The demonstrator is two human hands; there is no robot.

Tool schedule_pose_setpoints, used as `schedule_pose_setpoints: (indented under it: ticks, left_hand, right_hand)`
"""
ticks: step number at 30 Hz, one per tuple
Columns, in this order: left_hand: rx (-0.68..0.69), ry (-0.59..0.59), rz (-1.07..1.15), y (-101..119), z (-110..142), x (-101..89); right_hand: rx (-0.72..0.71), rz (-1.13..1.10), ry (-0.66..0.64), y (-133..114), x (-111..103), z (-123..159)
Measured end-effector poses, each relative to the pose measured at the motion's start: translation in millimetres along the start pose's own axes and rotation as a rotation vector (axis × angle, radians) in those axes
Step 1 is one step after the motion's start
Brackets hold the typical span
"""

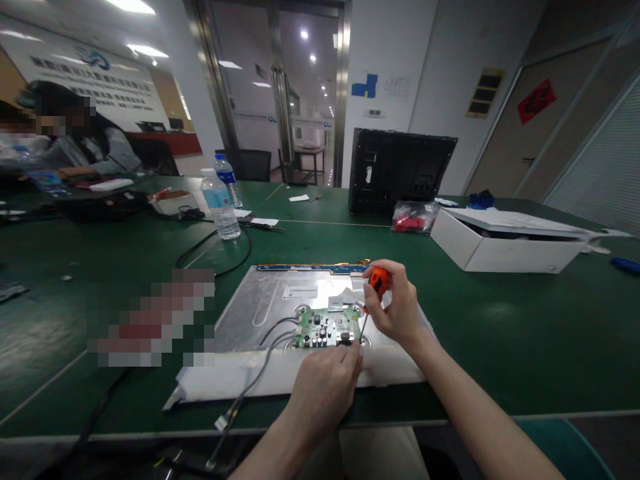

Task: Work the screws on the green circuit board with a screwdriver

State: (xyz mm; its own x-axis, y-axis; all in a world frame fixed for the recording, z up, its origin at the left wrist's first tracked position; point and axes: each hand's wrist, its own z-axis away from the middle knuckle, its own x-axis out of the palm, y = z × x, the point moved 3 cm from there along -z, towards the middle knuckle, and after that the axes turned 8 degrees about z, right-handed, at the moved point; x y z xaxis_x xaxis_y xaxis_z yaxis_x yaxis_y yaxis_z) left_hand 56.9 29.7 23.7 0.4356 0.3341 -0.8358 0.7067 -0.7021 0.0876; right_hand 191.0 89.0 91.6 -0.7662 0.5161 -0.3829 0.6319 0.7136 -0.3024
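A metal-backed display panel (245, 313) lies flat on the table, with a green circuit board (327, 325) on its middle. My right hand (400, 307) grips the orange-and-black handle of a screwdriver (379, 281). The shaft slants down to the board's lower right corner. My left hand (327, 380) rests on the panel's near edge, fingers curled together by that same corner, close to the screwdriver tip. Whatever its fingertips pinch is hidden. Grey cables (265, 363) run from the board's left side over the white near strip (225, 377), ending in a loose connector (221, 422).
Two water bottles (221, 207) stand behind the panel at left. A black monitor housing (400, 172), a bag with red contents (413, 219) and a white box (505, 243) occupy the back right. Black cable (245, 257) loops at left. Another person (95, 143) sits far left.
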Motion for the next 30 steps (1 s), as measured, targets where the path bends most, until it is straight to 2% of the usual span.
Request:
schedule_pose_setpoints:
  ticks: [6,10,15,24,30]
  left_hand:
    - [-0.002,0.001,-0.011,-0.2,0.9,-0.9]
    - [-0.001,-0.005,-0.014,-0.6,0.8,-0.7]
    - [0.0,-0.017,0.004,-0.2,0.5,-1.1]
    - [-0.02,-0.022,-0.006,-1.0,0.5,-0.1]
    - [-0.016,-0.028,-0.014,-0.1,-0.7,-1.5]
  right_hand:
    - [-0.02,0.036,0.056,-1.2,1.9,0.2]
    - [-0.059,0.045,0.003,-3.2,0.0,-1.2]
    - [-0.015,-0.051,-0.091,-3.2,-1.4,-2.5]
    - [-0.052,0.056,0.015,-1.7,1.1,-1.3]
    - [-0.036,-0.024,-0.1,-1.2,-0.4,-1.0]
